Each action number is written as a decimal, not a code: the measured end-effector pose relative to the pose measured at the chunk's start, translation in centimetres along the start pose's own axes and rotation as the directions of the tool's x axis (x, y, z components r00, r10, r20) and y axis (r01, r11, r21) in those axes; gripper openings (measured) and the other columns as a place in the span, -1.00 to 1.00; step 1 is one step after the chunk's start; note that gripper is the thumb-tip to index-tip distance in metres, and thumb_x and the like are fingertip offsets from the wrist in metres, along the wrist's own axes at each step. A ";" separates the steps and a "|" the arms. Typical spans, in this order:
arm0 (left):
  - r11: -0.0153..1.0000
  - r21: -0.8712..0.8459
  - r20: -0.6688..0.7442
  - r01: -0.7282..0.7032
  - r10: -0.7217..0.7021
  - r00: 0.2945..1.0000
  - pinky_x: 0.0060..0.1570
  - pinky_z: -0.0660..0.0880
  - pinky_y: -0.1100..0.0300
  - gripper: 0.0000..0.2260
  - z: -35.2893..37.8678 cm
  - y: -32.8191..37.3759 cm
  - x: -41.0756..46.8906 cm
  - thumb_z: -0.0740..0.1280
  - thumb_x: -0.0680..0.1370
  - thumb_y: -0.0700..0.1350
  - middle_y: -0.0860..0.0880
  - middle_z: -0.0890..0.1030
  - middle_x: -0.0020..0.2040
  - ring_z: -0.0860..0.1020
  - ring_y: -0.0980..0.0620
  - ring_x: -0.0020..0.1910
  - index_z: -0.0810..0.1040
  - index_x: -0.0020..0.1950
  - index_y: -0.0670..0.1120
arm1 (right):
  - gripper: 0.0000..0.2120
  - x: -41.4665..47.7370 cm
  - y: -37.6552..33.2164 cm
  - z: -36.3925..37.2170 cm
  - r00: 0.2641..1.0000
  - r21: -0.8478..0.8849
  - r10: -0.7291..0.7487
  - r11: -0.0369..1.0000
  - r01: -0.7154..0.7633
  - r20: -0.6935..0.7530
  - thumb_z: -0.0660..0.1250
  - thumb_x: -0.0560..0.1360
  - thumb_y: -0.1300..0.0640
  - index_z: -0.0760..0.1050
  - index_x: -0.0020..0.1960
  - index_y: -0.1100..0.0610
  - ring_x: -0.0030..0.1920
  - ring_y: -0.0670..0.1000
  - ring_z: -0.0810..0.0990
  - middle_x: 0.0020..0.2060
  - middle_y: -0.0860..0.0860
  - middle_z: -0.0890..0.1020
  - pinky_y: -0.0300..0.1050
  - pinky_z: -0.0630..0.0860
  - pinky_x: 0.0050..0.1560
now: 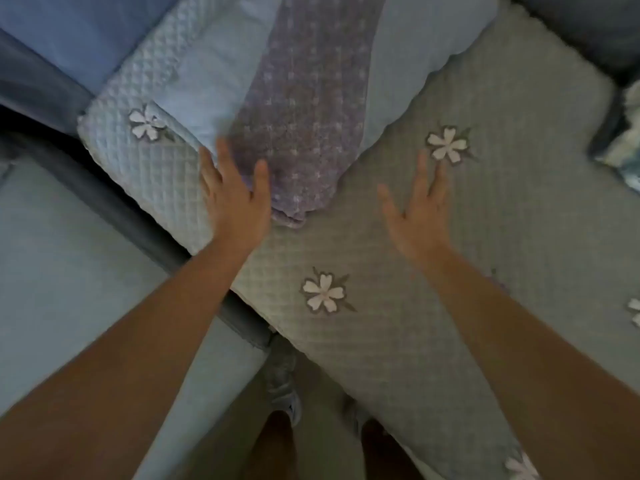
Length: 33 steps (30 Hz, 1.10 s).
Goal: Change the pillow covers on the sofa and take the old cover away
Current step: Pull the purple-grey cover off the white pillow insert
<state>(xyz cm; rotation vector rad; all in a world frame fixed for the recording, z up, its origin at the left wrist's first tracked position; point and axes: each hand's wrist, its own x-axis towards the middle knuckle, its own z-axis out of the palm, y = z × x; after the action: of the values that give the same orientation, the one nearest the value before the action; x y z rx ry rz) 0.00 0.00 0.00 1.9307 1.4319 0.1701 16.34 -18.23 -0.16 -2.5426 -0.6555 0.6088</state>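
Observation:
A purple pillow with small white dots (301, 109) lies on the sofa seat, its near corner pointing toward me. Under and beside it is a light blue plain pillow (415, 64). My left hand (235, 199) hovers with fingers spread at the purple pillow's near left edge, the thumb close to the fabric, holding nothing. My right hand (419, 216) is spread flat above the quilted seat cover, apart from the pillow and empty.
A quilted grey-blue sofa cover with white flower patches (398, 306) spreads over the seat. The dark sofa arm edge (138, 216) runs diagonally at left. A patterned cushion (627, 140) shows at the right edge. My shoes (284, 393) stand on the floor below.

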 end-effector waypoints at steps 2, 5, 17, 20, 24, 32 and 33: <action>0.993 0.096 -0.006 -0.075 0.076 0.997 0.50 -0.08 -0.19 -0.32 0.5 0.4 2.2 0.08 0.61 0.29 -0.13 -0.22 0.59 -0.15 -0.21 0.56 -0.14 0.59 0.06 | -0.20 3.6 -1.9 1.0 0.995 0.275 0.104 0.956 -0.101 0.004 0.19 0.59 -0.25 -0.15 0.61 0.01 0.58 0.11 0.03 0.59 0.13 -0.02 -0.01 0.03 0.51; 0.981 0.163 0.108 -0.102 0.085 0.990 0.52 -0.12 -0.19 -0.35 1.1 0.9 4.6 0.06 0.60 0.31 -0.09 -0.22 0.60 -0.18 -0.17 0.57 -0.14 0.59 0.15 | -0.09 9.0 -5.4 1.8 0.941 0.698 0.296 0.640 -0.323 0.164 0.28 0.54 -0.24 -0.14 0.61 0.14 0.44 0.09 0.36 0.53 0.08 0.22 0.04 0.36 0.42; 0.981 0.132 -0.007 -0.142 0.144 0.990 0.49 -0.19 -0.14 -0.38 -0.8 0.4 -2.6 0.00 0.61 0.30 -0.08 -0.18 0.60 -0.19 -0.08 0.57 -0.11 0.59 0.10 | -0.61 -7.9 -0.3 1.5 0.921 0.648 0.370 0.732 -0.210 -0.119 0.25 0.57 -0.14 0.36 0.18 0.15 -0.07 -0.05 0.54 -0.05 -0.03 0.55 0.00 0.54 0.03; 0.976 0.187 0.088 -0.112 0.097 0.991 0.51 -0.17 -0.13 -0.32 -0.3 0.7 -3.3 -0.02 0.59 0.34 -0.10 -0.10 0.61 -0.12 -0.08 0.58 -0.13 0.59 0.05 | -0.44 -13.2 4.4 0.4 0.838 0.597 0.534 0.711 -0.373 -0.113 0.21 0.43 -0.25 0.39 0.23 0.15 0.01 0.00 0.53 0.04 0.09 0.57 -0.04 0.46 0.03; 0.973 0.214 0.385 -0.084 -0.005 0.923 0.45 0.15 -0.22 -0.14 2.6 0.2 -3.8 -0.06 0.44 0.53 -0.13 0.22 0.54 0.23 -0.19 0.49 0.00 0.58 0.03 | -0.34 -13.3 7.2 -0.6 0.852 0.353 0.524 0.797 -0.490 -0.002 0.22 0.61 0.01 0.01 0.60 0.12 0.47 0.10 0.29 0.52 0.12 0.25 -0.05 0.25 0.37; 0.959 0.278 0.260 -0.055 -0.020 0.965 0.40 0.22 -0.20 -0.21 3.3 0.6 -3.9 0.16 0.44 0.47 -0.12 0.37 0.43 0.34 -0.18 0.39 0.18 0.52 0.04 | -0.15 -10.1 6.6 1.0 0.928 0.365 0.373 0.866 -0.341 -0.017 0.22 0.60 -0.16 -0.25 0.61 0.10 0.57 0.05 -0.05 0.59 0.04 -0.14 -0.05 0.00 0.50; 0.953 0.295 0.250 -0.064 -0.013 0.968 0.39 0.22 -0.20 -0.22 3.4 0.7 -4.2 0.15 0.45 0.46 -0.13 0.37 0.43 0.34 -0.19 0.39 0.18 0.53 0.03 | -0.12 -10.1 7.1 0.9 0.916 0.396 0.401 0.843 -0.365 -0.009 0.27 0.57 -0.16 -0.22 0.61 0.09 0.57 0.03 -0.02 0.59 0.03 -0.10 -0.10 0.02 0.46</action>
<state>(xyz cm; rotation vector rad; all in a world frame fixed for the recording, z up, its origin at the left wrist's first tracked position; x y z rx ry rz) 0.65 -5.32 -0.86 2.1262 1.3217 -0.2892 10.34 -28.93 -1.44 -2.3096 0.0255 0.6703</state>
